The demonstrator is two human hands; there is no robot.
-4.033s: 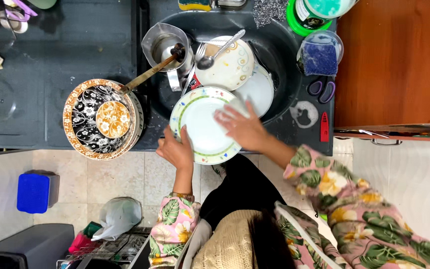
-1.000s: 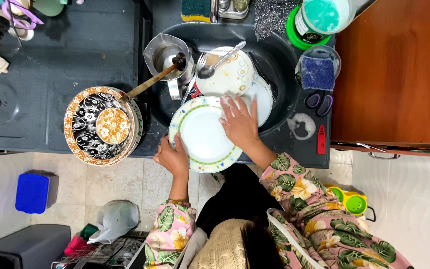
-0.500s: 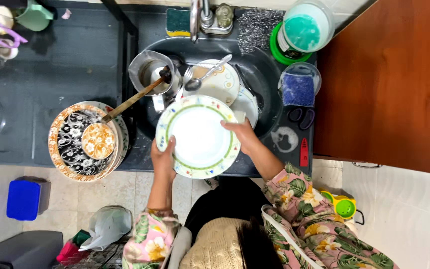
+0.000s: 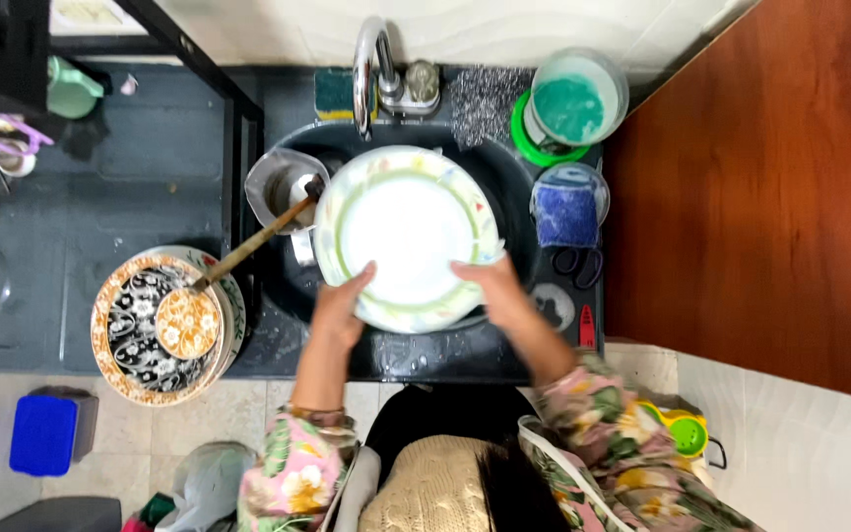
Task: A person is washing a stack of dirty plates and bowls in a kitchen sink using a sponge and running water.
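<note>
Head camera, looking straight down at a dark kitchen sink point(image 4: 514, 182). Two bare hands hold a white dinner plate with a green and floral rim point(image 4: 406, 236) over the basin, just under the curved metal tap point(image 4: 371, 64). The left hand point(image 4: 342, 305) clamps the plate's lower left edge, fingers curled over the rim. The right hand point(image 4: 490, 286) grips the lower right edge the same way. Both sleeves are floral.

Left of the plate, inside the sink, stands a steel cup point(image 4: 283, 187) with a wooden-handled ladle point(image 4: 248, 246) leaning out of it toward a stack of patterned plates point(image 4: 164, 325) on the dark counter. Behind the sink sit a green sponge point(image 4: 332, 94), a steel scrubber point(image 4: 480, 103), and a tub of green dish soap point(image 4: 573, 103); a blue scouring pad point(image 4: 565, 212) rests in a small dish.

Risk, as a judgement: the plate looks wet and is held only at its near edge, so it could slip and crack in the basin, or its far rim could strike the tap or knock the ladle handle.
</note>
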